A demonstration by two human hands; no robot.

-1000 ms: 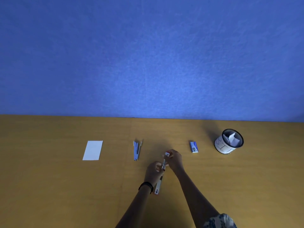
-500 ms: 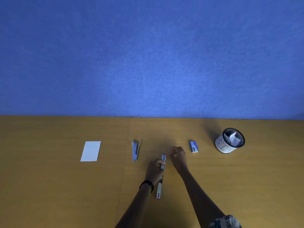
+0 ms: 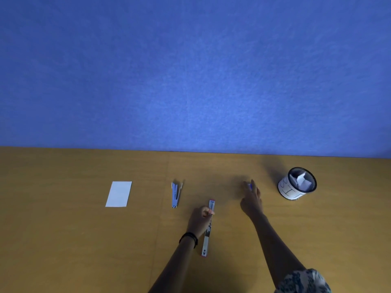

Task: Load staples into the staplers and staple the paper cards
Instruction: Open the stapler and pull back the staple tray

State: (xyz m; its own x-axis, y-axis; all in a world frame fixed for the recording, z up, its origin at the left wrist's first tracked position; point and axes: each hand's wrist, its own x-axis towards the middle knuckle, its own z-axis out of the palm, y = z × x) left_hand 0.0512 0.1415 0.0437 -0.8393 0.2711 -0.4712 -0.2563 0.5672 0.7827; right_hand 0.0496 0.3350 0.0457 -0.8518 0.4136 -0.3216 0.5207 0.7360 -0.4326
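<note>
A red-edged stapler (image 3: pixel 208 231) lies folded out flat on the wooden table, its metal channel facing up. My left hand (image 3: pixel 200 219) grips it near the middle. My right hand (image 3: pixel 251 198) reaches to the far right, fingers spread, its tips over the small blue staple box (image 3: pixel 250 186), which is mostly hidden. Whether the fingers touch the box is unclear. A second, blue stapler (image 3: pixel 175 194) lies partly opened to the left. A white paper card (image 3: pixel 119 194) lies flat further left.
A black mesh cup (image 3: pixel 297 183) with a white label and crumpled paper inside stands at the right. A blue wall rises along the table's far edge (image 3: pixel 190 151).
My right hand left the red stapler's top end and moved right to the staple box. The stapler, earlier raised at its far end, now lies flat under my left hand.
</note>
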